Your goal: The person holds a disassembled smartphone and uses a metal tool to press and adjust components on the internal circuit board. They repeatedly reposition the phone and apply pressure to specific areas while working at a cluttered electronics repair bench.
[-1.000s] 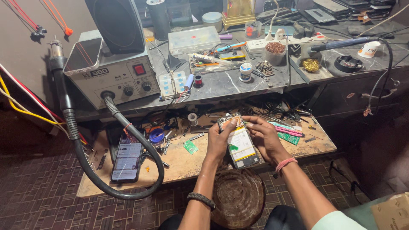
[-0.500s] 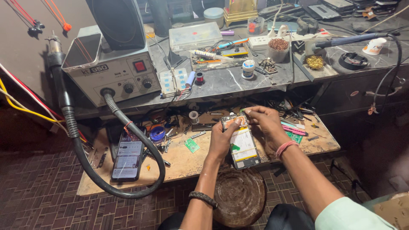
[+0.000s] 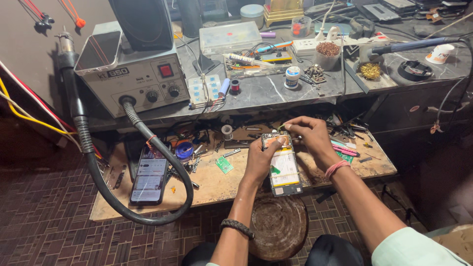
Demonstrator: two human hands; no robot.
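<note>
An opened phone (image 3: 284,167) with its back off, showing a pale battery and circuit parts, lies over the front of a wooden work board (image 3: 217,184). My left hand (image 3: 261,160) grips its left edge, thumb resting near the top. My right hand (image 3: 309,140) hovers at the phone's upper end, fingers pinched on something small that I cannot make out. A pink band circles my right wrist and a dark bracelet my left forearm.
A second phone (image 3: 149,175) with a lit screen lies at the board's left, ringed by a thick black hose (image 3: 148,143) from a grey rework station (image 3: 133,74). Small tools, a green circuit piece (image 3: 224,164) and parts clutter the board. A round stool top (image 3: 279,226) sits below.
My right hand has moved from the phone's right side up to its top end and pinched its fingers. The left hand keeps its hold.
</note>
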